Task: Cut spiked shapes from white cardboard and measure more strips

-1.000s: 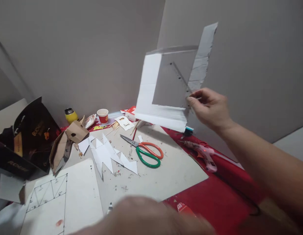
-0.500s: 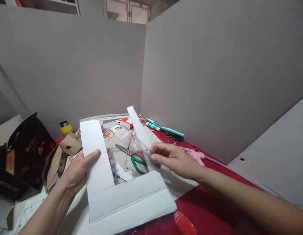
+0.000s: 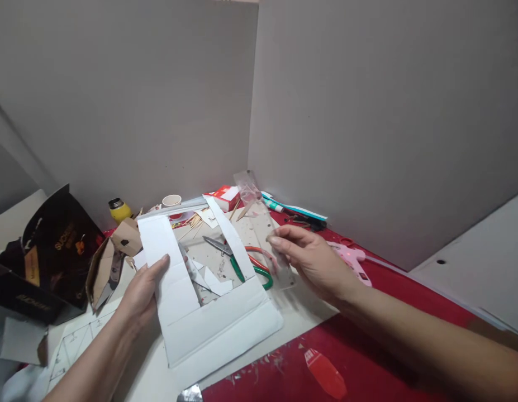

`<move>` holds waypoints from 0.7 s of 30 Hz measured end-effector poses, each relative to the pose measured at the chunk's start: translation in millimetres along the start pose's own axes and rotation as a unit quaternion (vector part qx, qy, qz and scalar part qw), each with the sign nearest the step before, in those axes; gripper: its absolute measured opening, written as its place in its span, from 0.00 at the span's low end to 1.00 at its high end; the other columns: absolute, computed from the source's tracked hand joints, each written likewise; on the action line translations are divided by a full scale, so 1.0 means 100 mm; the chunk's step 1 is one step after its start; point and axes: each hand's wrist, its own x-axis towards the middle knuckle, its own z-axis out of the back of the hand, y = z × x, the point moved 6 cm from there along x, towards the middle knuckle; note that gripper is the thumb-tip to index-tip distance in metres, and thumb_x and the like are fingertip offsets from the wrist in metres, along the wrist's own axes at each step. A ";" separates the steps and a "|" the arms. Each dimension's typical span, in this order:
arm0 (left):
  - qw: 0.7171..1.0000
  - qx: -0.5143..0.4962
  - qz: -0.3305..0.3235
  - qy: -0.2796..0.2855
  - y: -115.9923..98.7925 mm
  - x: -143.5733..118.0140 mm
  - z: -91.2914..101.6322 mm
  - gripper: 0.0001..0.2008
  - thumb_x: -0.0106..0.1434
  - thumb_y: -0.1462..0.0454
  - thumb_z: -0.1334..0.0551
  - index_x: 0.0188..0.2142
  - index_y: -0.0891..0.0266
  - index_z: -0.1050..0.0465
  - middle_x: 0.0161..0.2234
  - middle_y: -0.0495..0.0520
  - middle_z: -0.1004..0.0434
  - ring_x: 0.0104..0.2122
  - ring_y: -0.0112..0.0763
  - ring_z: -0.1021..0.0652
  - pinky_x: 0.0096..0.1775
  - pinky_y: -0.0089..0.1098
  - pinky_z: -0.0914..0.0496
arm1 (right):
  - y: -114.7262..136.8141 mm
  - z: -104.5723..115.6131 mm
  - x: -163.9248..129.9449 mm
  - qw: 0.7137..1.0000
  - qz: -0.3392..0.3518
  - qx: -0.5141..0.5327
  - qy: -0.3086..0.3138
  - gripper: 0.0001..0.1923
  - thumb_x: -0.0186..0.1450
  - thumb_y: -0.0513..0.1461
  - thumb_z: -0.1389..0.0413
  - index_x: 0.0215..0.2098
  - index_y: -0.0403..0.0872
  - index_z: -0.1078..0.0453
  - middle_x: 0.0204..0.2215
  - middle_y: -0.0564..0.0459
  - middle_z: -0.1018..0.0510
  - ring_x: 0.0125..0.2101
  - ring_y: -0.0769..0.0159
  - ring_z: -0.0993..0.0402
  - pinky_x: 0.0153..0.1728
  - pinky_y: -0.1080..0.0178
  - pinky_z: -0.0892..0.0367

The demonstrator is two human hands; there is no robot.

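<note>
1 white frame [image 3: 217, 321] slants over the pale board [image 3: 315, 315], in front of the person; whether its near edge rests there I cannot tell. The left hand [image 3: 143, 290] is closed on its wide left bar, thumb flat on top and fingers hidden behind, a grip that probably steadies the whole piece while keeping the opening and the narrow right bar free.

The right hand [image 3: 315, 254] is nearly closed, thumb and forefinger pinching a clear strip [image 3: 265, 223] by its edge, just beside the right bar. Pinched so lightly, the strip seems easy to turn, and its face is left mostly uncovered.

Through the opening show cut paper [image 3: 217, 285] and scissors [image 3: 229, 252], the green and orange handles reaching out past the right bar, perhaps laid within quick reach of the right hand. Beyond that hand lies a pink glue gun [image 3: 351, 259], apparently kept to the side, off the board. Farther out, a cup [image 3: 172, 200], yellow bottle [image 3: 119, 210] and black box [image 3: 53, 251] stand towards the back and left, seemingly out of the way.
</note>
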 end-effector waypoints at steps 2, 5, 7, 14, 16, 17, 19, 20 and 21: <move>1.000 -0.002 0.001 -0.008 0.05 0.00 -0.04 0.11 0.61 0.65 0.36 0.41 0.71 0.22 0.34 0.64 0.16 0.31 0.43 0.17 0.33 0.37 0.21 | 0.03 -0.15 -0.06 0.999 -0.004 0.010 0.037 0.09 0.57 0.45 0.36 0.30 0.48 0.28 0.22 0.60 0.31 0.20 0.75 0.41 0.21 0.69 0.43; 1.000 -0.008 -0.016 -0.024 0.09 -0.01 -0.10 0.12 0.61 0.64 0.37 0.43 0.69 0.23 0.34 0.61 0.16 0.33 0.42 0.17 0.36 0.37 0.21 | -0.07 -0.46 -0.16 0.994 -0.053 0.027 0.097 0.11 0.55 0.44 0.35 0.32 0.47 0.28 0.21 0.60 0.28 0.20 0.74 0.39 0.22 0.69 0.45; 0.999 -0.011 -0.032 -0.028 0.10 -0.03 -0.14 0.13 0.61 0.64 0.36 0.44 0.68 0.24 0.34 0.61 0.16 0.34 0.42 0.17 0.37 0.37 0.22 | -0.16 -0.66 -0.20 0.988 -0.077 0.051 0.124 0.12 0.54 0.44 0.34 0.30 0.47 0.30 0.22 0.58 0.25 0.23 0.72 0.33 0.26 0.68 0.40; 0.996 -0.016 -0.087 -0.016 0.10 -0.12 -0.23 0.15 0.57 0.62 0.32 0.44 0.64 0.23 0.35 0.56 0.16 0.37 0.42 0.18 0.41 0.36 0.24 | -0.47 -1.10 -0.19 0.971 -0.172 0.057 0.154 0.15 0.52 0.45 0.36 0.29 0.47 0.36 0.22 0.58 0.24 0.13 0.79 0.47 0.11 0.72 0.52; 0.995 -0.015 -0.093 -0.018 0.10 -0.12 -0.23 0.15 0.56 0.60 0.31 0.42 0.64 0.23 0.35 0.56 0.16 0.37 0.42 0.18 0.41 0.36 0.25 | -0.50 -1.15 -0.15 0.972 -0.168 0.053 0.156 0.15 0.53 0.46 0.37 0.29 0.48 0.37 0.20 0.61 0.27 0.12 0.79 0.48 0.09 0.74 0.51; 0.995 -0.014 -0.094 -0.020 0.11 -0.12 -0.23 0.15 0.56 0.60 0.31 0.41 0.64 0.22 0.35 0.55 0.16 0.36 0.42 0.18 0.40 0.36 0.25 | -0.50 -1.17 -0.13 0.972 -0.164 0.050 0.159 0.15 0.53 0.46 0.37 0.29 0.48 0.37 0.18 0.62 0.29 0.11 0.79 0.47 0.09 0.74 0.50; 0.995 -0.012 -0.097 -0.027 0.11 -0.12 -0.22 0.14 0.55 0.58 0.31 0.38 0.64 0.22 0.33 0.54 0.16 0.35 0.41 0.18 0.39 0.34 0.25 | -0.52 -1.20 -0.11 0.972 -0.155 0.041 0.169 0.14 0.55 0.47 0.39 0.28 0.48 0.37 0.14 0.65 0.33 0.10 0.78 0.46 0.08 0.74 0.48; 0.995 -0.010 -0.097 -0.030 0.12 -0.12 -0.21 0.13 0.55 0.57 0.31 0.37 0.63 0.22 0.32 0.54 0.16 0.34 0.40 0.18 0.37 0.33 0.25 | -0.52 -1.21 -0.10 0.972 -0.152 0.035 0.177 0.14 0.56 0.47 0.39 0.27 0.47 0.37 0.12 0.66 0.35 0.09 0.78 0.46 0.08 0.74 0.48; 0.995 -0.008 -0.096 -0.032 0.12 -0.12 -0.20 0.13 0.55 0.56 0.31 0.35 0.63 0.22 0.31 0.53 0.16 0.33 0.39 0.18 0.36 0.33 0.25 | -0.53 -1.22 -0.09 0.970 -0.150 0.028 0.187 0.14 0.57 0.47 0.40 0.26 0.47 0.36 0.10 0.66 0.36 0.08 0.78 0.46 0.08 0.74 0.48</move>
